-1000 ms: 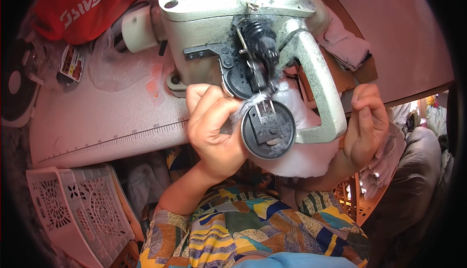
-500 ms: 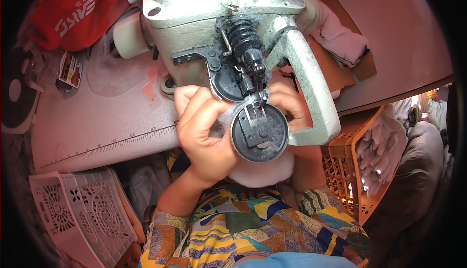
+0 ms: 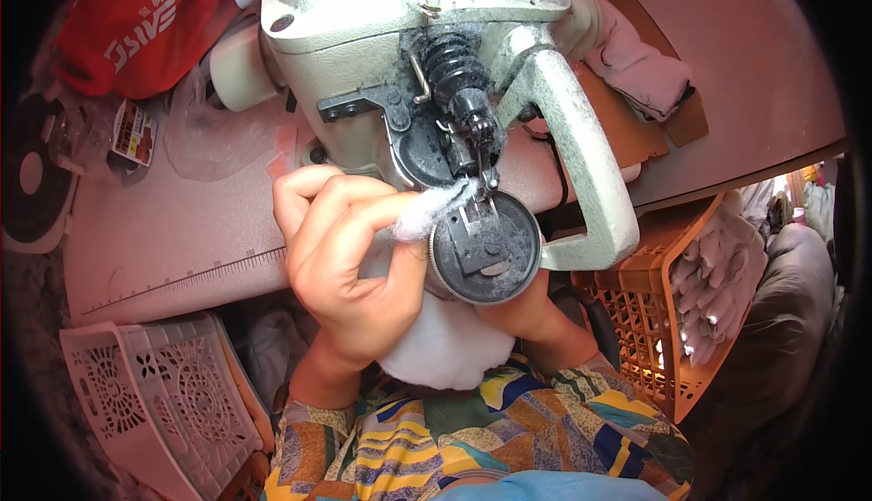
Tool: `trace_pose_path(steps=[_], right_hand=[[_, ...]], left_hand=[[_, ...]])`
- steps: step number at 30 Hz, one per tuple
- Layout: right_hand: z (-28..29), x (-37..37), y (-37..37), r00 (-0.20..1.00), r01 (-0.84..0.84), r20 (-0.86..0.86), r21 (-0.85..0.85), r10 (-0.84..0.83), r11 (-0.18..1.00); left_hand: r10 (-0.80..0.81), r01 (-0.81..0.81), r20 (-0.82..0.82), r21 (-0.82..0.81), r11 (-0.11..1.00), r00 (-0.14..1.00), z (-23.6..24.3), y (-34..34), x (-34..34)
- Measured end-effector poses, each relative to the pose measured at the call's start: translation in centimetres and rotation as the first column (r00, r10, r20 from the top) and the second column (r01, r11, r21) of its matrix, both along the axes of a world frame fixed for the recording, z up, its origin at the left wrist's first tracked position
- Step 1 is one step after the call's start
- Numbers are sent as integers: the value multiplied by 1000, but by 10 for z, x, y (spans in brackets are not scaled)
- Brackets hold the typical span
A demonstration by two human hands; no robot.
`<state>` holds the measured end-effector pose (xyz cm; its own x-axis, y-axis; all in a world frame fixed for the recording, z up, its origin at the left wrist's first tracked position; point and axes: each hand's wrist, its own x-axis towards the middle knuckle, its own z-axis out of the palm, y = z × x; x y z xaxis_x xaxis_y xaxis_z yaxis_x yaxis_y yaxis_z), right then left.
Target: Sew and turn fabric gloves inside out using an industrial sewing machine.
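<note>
A pale industrial sewing machine [image 3: 350, 56], dusted with lint, stands before me. White fluffy fabric [image 3: 450, 342] hangs under its round black feed disc [image 3: 518, 242], with one fuzzy edge running up to the needle area. My left hand [image 3: 350, 251] is closed, pinching that edge between thumb and fingers just left of the disc. Behind and below the disc is my right hand [image 3: 522, 306], beside the hanging fabric. Its fingers are hidden by the disc, so its grip does not show.
A pale curved machine arm [image 3: 586, 165] rises right of the disc. An orange crate [image 3: 640, 319] of light fabric pieces stands right, a white plastic basket [image 3: 168, 392] lower left. On the table lie a red bag [image 3: 127, 24], clear plastic [image 3: 213, 142] and cardboard [image 3: 631, 119] with folded cloth.
My left hand has moved left and slightly down, drawing the fluffy edge into view. My right hand has dropped from beside the needle area to behind the disc. More fabric hangs below.
</note>
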<state>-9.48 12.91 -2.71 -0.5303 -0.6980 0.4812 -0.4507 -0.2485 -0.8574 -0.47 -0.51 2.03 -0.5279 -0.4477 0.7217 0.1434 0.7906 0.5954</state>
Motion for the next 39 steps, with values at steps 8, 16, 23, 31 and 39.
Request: trace_pose_path(steps=[8,16,23,31,39], right_hand=[[14,1,2,964,21,264,67,-38,998],[19,-8,7,877,12,481,-38,7,999],[8,-30,-8,936,-74,334,-115,109,991],[-35,-4,19,866,-74,485,-124,125,990],[-65,11,58,861,420,211,218,-462,881]], left_hand=[[-31,32,-23,52,998,999,-2,2,-8],[-50,57,-84,84,995,995,-7,6,-16],[-77,87,-91,117,989,993,-6,10,-16],[47,-54,58,118,992,997,-23,27,19],[-518,528,506,138,838,690,-50,79,49]])
